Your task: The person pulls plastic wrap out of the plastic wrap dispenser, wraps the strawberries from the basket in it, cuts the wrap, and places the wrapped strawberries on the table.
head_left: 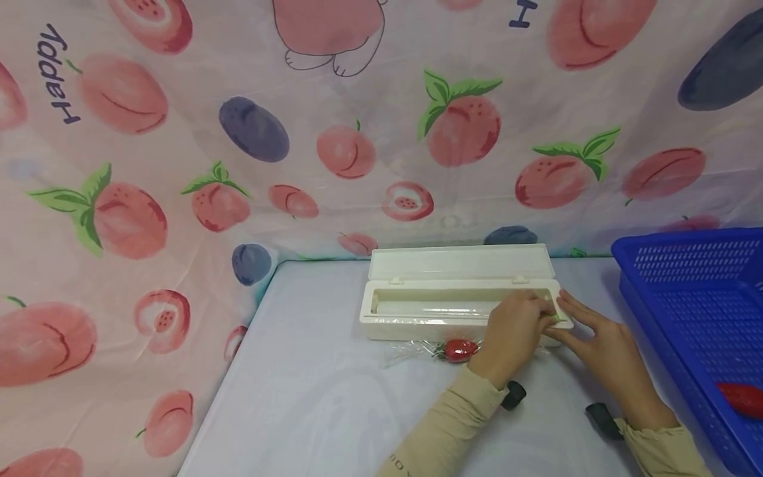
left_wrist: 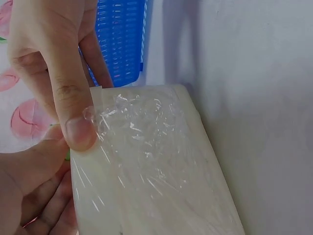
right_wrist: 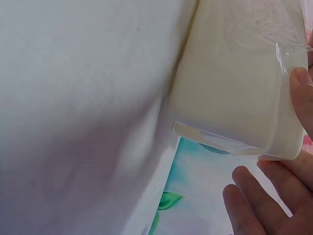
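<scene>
A makeshift home-style recording corner: a peach-printed cloth backdrop hangs behind a pale covered tabletop, with a blue plastic basket at one side.

Cream-white long plastic dispenser box; clear crinkled film sheet; small glossy red strawberry; blue perforated plastic basket; pink fabric backdrop (peach print, green leaves); pale lavender tabletop.

Blue basket: cut off by right edge of head view; full extent not visible.
Red item in basket: partly cut off; identity unclear, possibly a wrapped strawberry.
Cream box, right end: hidden behind left hand and right hand.
Left fingertips: obscured, contact point undeterminable from head view.
</scene>
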`<state>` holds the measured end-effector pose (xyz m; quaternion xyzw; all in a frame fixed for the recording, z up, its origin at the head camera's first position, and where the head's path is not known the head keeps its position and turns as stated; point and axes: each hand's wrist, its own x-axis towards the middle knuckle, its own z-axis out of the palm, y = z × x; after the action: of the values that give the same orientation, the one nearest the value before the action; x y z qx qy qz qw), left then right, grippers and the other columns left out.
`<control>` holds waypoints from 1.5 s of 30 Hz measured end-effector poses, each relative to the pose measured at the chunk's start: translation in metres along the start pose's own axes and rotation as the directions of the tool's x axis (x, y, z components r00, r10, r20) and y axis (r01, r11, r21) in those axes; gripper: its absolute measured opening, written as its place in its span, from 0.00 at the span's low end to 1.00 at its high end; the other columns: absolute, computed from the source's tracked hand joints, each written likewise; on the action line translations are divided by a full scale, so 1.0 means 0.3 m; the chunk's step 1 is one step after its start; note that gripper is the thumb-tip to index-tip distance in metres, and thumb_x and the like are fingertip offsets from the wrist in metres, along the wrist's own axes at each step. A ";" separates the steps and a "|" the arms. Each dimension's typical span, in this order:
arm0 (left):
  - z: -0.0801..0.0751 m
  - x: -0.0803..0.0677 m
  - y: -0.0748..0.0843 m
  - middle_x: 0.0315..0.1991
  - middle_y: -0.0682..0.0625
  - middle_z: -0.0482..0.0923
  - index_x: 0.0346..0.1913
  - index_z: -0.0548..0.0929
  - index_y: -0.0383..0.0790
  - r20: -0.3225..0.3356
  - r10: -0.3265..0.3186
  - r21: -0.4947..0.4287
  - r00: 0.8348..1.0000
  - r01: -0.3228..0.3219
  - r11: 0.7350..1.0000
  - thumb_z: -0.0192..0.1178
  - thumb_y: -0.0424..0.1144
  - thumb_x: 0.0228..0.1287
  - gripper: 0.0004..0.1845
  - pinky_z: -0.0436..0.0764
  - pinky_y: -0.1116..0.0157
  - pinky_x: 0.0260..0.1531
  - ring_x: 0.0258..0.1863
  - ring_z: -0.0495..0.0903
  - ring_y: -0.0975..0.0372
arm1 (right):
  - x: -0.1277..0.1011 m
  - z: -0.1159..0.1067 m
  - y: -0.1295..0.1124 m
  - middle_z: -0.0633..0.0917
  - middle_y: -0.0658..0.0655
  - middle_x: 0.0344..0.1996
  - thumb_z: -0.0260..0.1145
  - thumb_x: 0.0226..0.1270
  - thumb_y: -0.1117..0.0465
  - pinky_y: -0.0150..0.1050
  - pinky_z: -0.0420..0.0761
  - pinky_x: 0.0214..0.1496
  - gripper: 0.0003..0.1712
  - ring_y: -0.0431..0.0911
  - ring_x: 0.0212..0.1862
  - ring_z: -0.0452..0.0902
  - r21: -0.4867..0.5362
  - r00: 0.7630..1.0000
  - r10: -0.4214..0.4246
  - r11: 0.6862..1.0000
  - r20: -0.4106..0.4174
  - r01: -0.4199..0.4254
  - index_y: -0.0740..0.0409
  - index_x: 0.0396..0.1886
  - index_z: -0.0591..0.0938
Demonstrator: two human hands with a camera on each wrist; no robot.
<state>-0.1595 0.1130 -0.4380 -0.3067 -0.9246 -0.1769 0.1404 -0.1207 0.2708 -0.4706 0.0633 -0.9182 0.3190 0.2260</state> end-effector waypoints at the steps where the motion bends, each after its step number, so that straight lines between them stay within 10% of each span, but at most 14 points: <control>1: 0.000 -0.002 -0.002 0.40 0.63 0.83 0.43 0.90 0.55 0.001 0.002 0.001 1.000 -0.002 1.000 0.67 0.47 0.65 0.07 0.75 0.82 0.42 0.41 0.77 0.74 | 0.001 -0.001 -0.002 0.78 0.59 0.63 0.80 0.49 0.61 0.46 0.78 0.46 0.38 0.64 0.56 0.78 0.002 1.000 0.003 1.000 0.003 -0.003 0.61 0.62 0.79; 16: -0.010 -0.014 -0.020 0.41 0.62 0.84 0.44 0.90 0.53 -0.025 0.026 0.035 0.999 -0.025 0.999 0.65 0.47 0.66 0.08 0.76 0.81 0.45 0.43 0.79 0.72 | 0.009 0.004 -0.007 0.78 0.61 0.63 0.80 0.50 0.61 0.55 0.76 0.47 0.37 0.66 0.55 0.79 -0.008 1.000 -0.019 1.000 0.007 0.019 0.63 0.62 0.79; 23: -0.015 -0.021 -0.025 0.38 0.61 0.83 0.42 0.90 0.53 -0.044 0.052 0.065 0.998 -0.049 0.997 0.66 0.46 0.64 0.07 0.77 0.81 0.39 0.39 0.78 0.72 | 0.004 0.004 0.001 0.79 0.61 0.61 0.81 0.47 0.61 0.36 0.79 0.48 0.37 0.65 0.55 0.79 0.002 0.999 -0.029 1.000 -0.027 0.029 0.63 0.60 0.80; 28: -0.033 -0.051 -0.062 0.36 0.61 0.83 0.40 0.90 0.52 -0.058 0.033 0.075 0.998 -0.029 0.997 0.66 0.46 0.65 0.06 0.77 0.80 0.39 0.39 0.80 0.71 | -0.001 0.004 0.001 0.78 0.60 0.62 0.81 0.49 0.59 0.53 0.75 0.46 0.38 0.66 0.55 0.78 0.005 0.999 -0.025 1.000 -0.024 0.025 0.63 0.61 0.79; 45: -0.097 -0.147 -0.198 0.36 0.58 0.83 0.38 0.90 0.48 -0.094 -0.032 0.004 0.995 0.032 0.999 0.68 0.43 0.62 0.05 0.78 0.79 0.39 0.41 0.81 0.67 | -0.007 0.002 0.001 0.78 0.58 0.63 0.79 0.53 0.54 0.55 0.73 0.53 0.37 0.66 0.58 0.77 0.044 1.000 0.005 0.999 -0.003 -0.005 0.60 0.63 0.78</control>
<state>-0.1576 0.0338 -0.4424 -0.2829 -0.9222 -0.1911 0.1818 -0.1193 0.2706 -0.4722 0.0655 -0.9107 0.3399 0.2254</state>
